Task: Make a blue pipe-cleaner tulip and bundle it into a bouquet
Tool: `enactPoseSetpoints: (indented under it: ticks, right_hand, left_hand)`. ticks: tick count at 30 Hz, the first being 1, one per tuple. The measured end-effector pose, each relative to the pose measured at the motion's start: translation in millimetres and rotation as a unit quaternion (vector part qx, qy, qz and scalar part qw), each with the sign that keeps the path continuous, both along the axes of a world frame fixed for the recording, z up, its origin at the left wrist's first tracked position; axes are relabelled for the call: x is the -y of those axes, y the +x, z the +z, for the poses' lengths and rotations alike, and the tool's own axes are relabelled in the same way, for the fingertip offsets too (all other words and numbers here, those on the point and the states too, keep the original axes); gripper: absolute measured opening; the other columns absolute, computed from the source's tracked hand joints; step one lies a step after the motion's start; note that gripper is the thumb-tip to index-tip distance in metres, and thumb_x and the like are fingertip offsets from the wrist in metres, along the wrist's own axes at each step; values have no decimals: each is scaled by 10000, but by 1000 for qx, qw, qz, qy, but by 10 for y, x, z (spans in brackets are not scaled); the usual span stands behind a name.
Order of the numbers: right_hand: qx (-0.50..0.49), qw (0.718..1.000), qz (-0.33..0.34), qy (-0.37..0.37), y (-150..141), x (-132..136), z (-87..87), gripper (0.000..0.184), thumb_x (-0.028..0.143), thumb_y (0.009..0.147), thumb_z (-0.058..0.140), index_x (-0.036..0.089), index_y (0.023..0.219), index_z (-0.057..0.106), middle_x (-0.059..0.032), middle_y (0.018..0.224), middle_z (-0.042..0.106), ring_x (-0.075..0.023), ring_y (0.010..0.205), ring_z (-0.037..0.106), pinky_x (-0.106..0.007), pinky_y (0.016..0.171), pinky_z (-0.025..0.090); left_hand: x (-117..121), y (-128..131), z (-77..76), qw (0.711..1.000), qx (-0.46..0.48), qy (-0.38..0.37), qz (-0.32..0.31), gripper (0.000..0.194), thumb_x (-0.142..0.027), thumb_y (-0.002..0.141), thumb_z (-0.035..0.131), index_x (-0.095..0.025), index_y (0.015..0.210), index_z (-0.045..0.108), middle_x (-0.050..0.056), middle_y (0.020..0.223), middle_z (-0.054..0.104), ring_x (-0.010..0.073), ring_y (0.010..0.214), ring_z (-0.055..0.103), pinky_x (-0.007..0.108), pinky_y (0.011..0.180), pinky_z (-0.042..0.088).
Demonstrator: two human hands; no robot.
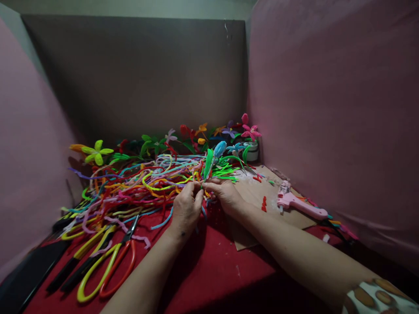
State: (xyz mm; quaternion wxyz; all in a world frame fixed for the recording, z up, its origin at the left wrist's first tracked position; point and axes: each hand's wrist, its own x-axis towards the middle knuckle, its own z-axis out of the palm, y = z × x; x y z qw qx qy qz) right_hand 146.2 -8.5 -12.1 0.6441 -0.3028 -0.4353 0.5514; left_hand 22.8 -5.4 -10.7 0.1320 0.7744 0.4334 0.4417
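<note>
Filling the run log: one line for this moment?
left hand: holding blue flower low down | right hand: same flower | scissors: on red cloth | glue gun: on cardboard

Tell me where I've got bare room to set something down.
The nearly bare red cloth between your forearms; a smaller cardboard patch between your right hand and the red coil. The left side is crowded with fuzzy stems and scissors.

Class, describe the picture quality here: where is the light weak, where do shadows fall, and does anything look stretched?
Head view: dim overall, the grey back panel darkest low down at its left; head view: shadow on the red cloth beside the left hand and along the bottom edge; head view: the right forearm looks enlarged toward the corner, probably wide-angle stretch.
</note>
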Motion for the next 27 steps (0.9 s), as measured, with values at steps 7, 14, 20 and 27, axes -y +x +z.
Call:
enactPoseSetpoints:
  ticks: [7,14,20,27]
  right_hand:
    - [6,999,8,-33,-22,37,33,185,296,525,739,145,615,679,13,590,587,-85,545,464,-223,530,342]
    - [102,991,42,81,5,75,109,158,305,650,661,148,632,673,26,565,551,-89,566,447,-233,580,340]
    - [112,991,27,70,43,53,137,188,313,646,653,143,564,647,11,561,562,-92,553,447,-237,550,316]
    - [29,996,83,28,93,-16,70,186,245,590,689,144,746,688,-12,675,632,-102,593,499,-247,581,339]
  left_hand:
    - [-21,-9,-9,999,39,2,-10,112,-224,772,484,-190,795,588,23,712,625,152,646,576,265,640,429]
    - [-57,-63,133,923,259,-269,-92,173,-306,684,625,-147,701,559,-65,442,466,53,380,391,177,418,318]
    - [-48,-80,190,836,355,-369,-200,217,-284,657,687,-115,689,554,-69,453,436,12,360,334,148,382,275]
    - [-9,-100,236,760,393,-453,-251,176,-134,643,684,-104,766,562,-61,544,466,-23,351,297,98,347,256]
